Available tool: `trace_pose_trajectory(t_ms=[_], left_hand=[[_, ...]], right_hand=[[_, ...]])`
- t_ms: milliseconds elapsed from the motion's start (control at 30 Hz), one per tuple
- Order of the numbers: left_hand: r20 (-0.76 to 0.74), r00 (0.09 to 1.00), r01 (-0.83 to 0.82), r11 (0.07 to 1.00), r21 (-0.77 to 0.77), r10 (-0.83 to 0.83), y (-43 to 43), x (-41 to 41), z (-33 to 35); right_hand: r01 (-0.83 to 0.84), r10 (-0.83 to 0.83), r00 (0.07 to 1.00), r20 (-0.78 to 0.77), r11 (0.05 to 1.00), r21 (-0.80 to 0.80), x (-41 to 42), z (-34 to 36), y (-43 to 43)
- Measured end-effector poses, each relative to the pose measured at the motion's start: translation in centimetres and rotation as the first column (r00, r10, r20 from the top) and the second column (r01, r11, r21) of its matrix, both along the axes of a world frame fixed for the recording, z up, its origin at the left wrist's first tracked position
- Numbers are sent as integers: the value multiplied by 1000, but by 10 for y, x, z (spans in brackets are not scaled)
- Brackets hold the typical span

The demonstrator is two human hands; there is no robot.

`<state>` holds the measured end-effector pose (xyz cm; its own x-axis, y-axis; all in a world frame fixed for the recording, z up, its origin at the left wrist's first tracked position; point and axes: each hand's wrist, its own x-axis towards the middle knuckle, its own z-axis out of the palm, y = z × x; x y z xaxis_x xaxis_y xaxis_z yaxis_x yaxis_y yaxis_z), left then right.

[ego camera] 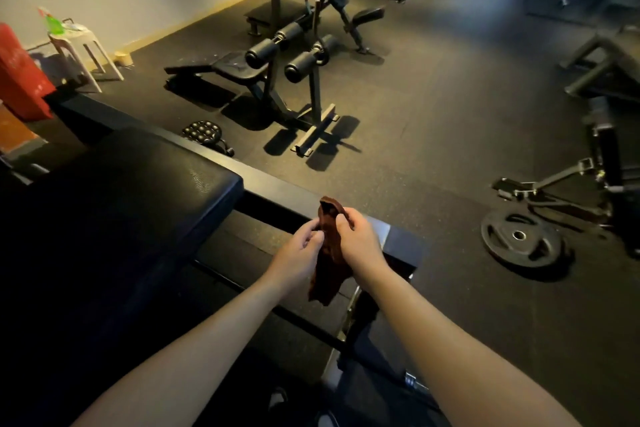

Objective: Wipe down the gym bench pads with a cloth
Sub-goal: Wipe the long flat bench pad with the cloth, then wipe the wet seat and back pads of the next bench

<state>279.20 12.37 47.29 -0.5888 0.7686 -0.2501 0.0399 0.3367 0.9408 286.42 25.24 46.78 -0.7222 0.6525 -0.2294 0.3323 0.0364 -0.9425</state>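
A dark brown cloth (328,255) hangs in the air between my two hands, above the steel frame of the bench. My right hand (360,243) grips its upper part, fingers curled over the top fold. My left hand (300,249) pinches the cloth's left edge with thumb and fingertips. The wide black bench pad (114,198) lies to the left of both hands, its rounded corner close to my left hand. Neither hand touches the pad.
A black sit-up bench with foam rollers (273,69) stands further ahead on the rubber floor. A weight plate (521,239) lies on the floor at the right beside another bench frame (602,163). A green spray bottle (52,22) stands on a white stool (83,45) by the wall.
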Motion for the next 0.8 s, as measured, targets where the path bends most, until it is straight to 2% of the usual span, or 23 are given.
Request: trace_pose_trajectory(t_ms=[100,200,300,400,500,600,800], left_hand=[[103,991,84,994,73,-91,5,58,2],[152,982,94,990,106,-109,10,103,-5],[128,988,82,995,60,-89,12,136,-17],[22,996,89,996,12,-90,15,172,-35],[-31,998,53,998,-18,-54,26,212,-45],[-65,993,94,995,-44,-97,46,256,-49],[-178,970,148,985,-93,-163,126,367,-56]], right_hand=[[72,-73,997,-9,994,-78,58,-4,-5],[207,-212,976,-39,972,-116,107,-13,-11],[312,-316,949,-10,940,-139,157,-16,-20],[355,-353,935,33,926,-128,206,-16,-25],[443,-436,894,108,895,-58,254,-18,-19],[534,-534,832,151,844,44,310,-26,-7],[612,-648,752,117,753,241,438,-43,51]])
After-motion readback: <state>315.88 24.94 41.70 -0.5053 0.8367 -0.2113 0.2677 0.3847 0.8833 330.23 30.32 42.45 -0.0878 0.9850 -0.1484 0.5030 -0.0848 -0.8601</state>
